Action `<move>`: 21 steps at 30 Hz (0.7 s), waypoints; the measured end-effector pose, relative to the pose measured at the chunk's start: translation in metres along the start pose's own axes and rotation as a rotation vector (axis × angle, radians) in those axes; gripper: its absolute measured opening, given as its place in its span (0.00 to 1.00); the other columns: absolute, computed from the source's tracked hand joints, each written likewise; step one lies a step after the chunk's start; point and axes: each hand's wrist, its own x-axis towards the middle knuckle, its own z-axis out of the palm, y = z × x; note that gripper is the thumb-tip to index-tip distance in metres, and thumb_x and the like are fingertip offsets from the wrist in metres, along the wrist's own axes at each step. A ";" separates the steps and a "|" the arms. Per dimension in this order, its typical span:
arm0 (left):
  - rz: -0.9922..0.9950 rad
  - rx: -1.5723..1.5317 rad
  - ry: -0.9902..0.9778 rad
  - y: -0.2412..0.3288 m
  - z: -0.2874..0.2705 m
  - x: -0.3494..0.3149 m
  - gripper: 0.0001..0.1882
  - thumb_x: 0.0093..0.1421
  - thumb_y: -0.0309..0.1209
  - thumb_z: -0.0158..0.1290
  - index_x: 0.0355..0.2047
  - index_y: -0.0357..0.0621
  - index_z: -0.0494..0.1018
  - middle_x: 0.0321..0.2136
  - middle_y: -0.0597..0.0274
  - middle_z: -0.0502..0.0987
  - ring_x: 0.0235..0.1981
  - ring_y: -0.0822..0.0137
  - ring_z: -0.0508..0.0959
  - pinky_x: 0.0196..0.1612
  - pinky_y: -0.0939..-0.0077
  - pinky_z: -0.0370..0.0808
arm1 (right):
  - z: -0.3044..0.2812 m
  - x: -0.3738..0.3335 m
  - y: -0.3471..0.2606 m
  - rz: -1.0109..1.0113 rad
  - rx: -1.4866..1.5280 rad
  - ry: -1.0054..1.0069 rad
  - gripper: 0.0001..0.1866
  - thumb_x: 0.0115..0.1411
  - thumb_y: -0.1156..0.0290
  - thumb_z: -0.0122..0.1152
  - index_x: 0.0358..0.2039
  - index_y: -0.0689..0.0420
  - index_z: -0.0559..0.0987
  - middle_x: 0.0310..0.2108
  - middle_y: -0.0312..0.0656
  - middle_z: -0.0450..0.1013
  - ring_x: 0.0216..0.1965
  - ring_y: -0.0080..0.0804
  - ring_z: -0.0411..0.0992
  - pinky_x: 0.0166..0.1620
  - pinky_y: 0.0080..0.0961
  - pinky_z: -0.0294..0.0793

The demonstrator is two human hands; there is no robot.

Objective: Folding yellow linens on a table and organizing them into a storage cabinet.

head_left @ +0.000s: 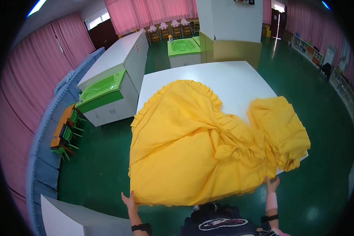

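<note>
A large yellow cloth with ruffled edges (177, 157) lies spread and creased over a white table (240, 76), its near edge hanging over the table's front. On the right of the table a bunched, partly folded yellow piece (279, 126) rests against it; I cannot tell whether the two are joined. My left hand (129, 200) is at the cloth's near left corner, fingers apart, beside its edge. By the near right edge of the cloth is my right hand (272, 185), thumb and fingers spread, the thumb at the ruffle.
Left of the table stands a white cabinet with a green sink (102, 87). Another green sink (183, 46) and a pillar (232, 27) are behind. A small wooden table (59, 131) with green chairs is at far left. A white panel (63, 216) stands near my left arm.
</note>
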 end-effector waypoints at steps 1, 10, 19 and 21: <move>-0.262 -0.265 -0.217 0.013 -0.004 0.001 0.35 0.49 0.31 0.58 0.54 0.35 0.55 0.50 0.48 0.62 0.50 0.53 0.64 0.51 0.60 0.62 | -0.003 -0.013 0.016 0.224 0.213 -0.102 0.41 0.46 0.59 0.66 0.54 0.62 0.56 0.53 0.50 0.55 0.53 0.43 0.56 0.54 0.37 0.56; -0.512 -0.757 -0.332 -0.054 -0.015 0.026 0.11 0.54 0.29 0.54 0.37 0.42 0.68 0.32 0.60 0.73 0.32 0.65 0.74 0.34 0.69 0.73 | 0.033 -0.098 -0.039 0.672 1.393 -0.503 0.24 0.59 0.62 0.51 0.53 0.59 0.62 0.50 0.42 0.64 0.48 0.38 0.64 0.48 0.37 0.65; -0.212 -0.870 -0.634 0.093 -0.099 0.047 0.07 0.61 0.31 0.45 0.27 0.47 0.61 0.26 0.67 0.69 0.28 0.75 0.70 0.33 0.79 0.70 | -0.088 -0.045 -0.162 0.415 1.330 -0.637 0.23 0.60 0.63 0.50 0.53 0.58 0.61 0.47 0.38 0.66 0.45 0.32 0.67 0.45 0.31 0.70; -0.145 -1.076 -0.650 0.117 -0.104 0.048 0.05 0.62 0.33 0.43 0.35 0.46 0.63 0.33 0.66 0.71 0.34 0.72 0.72 0.38 0.76 0.71 | -0.122 -0.055 -0.196 0.354 1.407 -0.631 0.24 0.59 0.63 0.50 0.54 0.55 0.60 0.49 0.38 0.64 0.48 0.33 0.65 0.48 0.33 0.69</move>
